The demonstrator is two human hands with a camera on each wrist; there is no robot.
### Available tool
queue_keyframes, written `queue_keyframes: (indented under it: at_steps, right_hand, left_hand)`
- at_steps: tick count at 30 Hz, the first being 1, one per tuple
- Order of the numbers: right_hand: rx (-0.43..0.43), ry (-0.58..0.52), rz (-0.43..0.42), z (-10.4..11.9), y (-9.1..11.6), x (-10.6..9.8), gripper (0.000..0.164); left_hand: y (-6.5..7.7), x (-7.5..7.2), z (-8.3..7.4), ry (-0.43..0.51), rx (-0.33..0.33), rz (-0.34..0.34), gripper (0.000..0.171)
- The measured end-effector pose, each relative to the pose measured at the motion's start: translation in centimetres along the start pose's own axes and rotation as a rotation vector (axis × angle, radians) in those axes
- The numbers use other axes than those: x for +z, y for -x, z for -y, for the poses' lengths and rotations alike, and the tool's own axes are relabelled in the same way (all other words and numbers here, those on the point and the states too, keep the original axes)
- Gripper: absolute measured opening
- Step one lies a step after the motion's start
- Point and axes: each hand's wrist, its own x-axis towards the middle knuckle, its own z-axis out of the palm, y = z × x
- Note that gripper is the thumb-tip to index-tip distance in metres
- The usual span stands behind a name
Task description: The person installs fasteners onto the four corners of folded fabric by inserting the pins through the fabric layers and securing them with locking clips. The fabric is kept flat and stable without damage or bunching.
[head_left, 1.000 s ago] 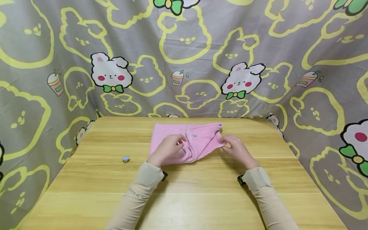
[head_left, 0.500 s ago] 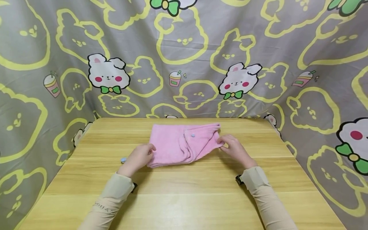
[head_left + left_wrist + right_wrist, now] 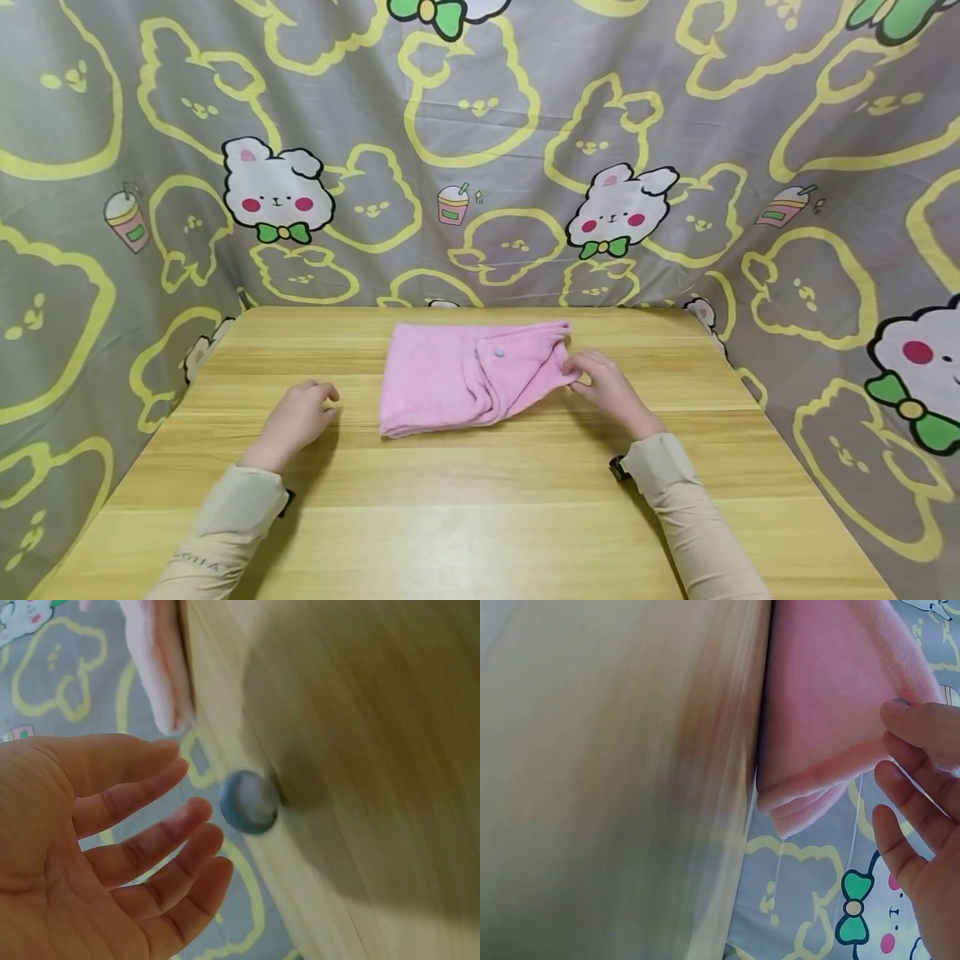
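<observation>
My left hand (image 3: 296,421) hovers over the table to the left of a pink folded towel (image 3: 431,375), its fingers loosely bent and holding nothing. In the left wrist view a small round blue-and-white piece (image 3: 250,802) sits on the wood just beyond those fingertips; the head view has it hidden by the hand. At the towel's right end, my right hand (image 3: 611,392) pinches a corner between thumb and forefinger, lifting it slightly. A similar small blue piece (image 3: 499,353) lies on the towel's right part, near some bunched folds.
A wooden table (image 3: 465,533) carries everything. Behind it and along both sides hangs a grey curtain (image 3: 517,158) with yellow outlines and white rabbit prints. Dark straps show at both wrists.
My left hand has moved left off the towel's middle, past its left edge, to the loose blue piece. The towel's left part now lies flatter. My right hand keeps its pinch on the corner.
</observation>
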Motion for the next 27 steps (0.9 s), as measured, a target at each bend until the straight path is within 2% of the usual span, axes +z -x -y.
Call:
queue_keyframes:
  at_steps: [5, 13, 17, 27]
  right_hand:
    - [-0.009, 0.008, -0.006, 0.0, -0.1, 0.1, 0.027]
    - [-0.031, 0.030, -0.022, 0.0, -0.2, 0.2, 0.027]
    - [-0.028, 0.029, -0.018, 0.0, -0.2, 0.2, 0.027]
    - [-0.025, 0.015, -0.012, 0.1, -0.1, 0.1, 0.027]
  left_hand:
    - [0.3, -0.6, 0.9, 0.003, -0.070, 0.095, 0.024]
    - [0.4, -0.6, 1.4, 0.016, -0.159, 0.181, 0.024]
    - [0.3, -0.3, 1.7, 0.049, -0.199, 0.199, 0.021]
    - [0.2, -0.2, 1.7, 0.040, -0.194, 0.197, 0.015]
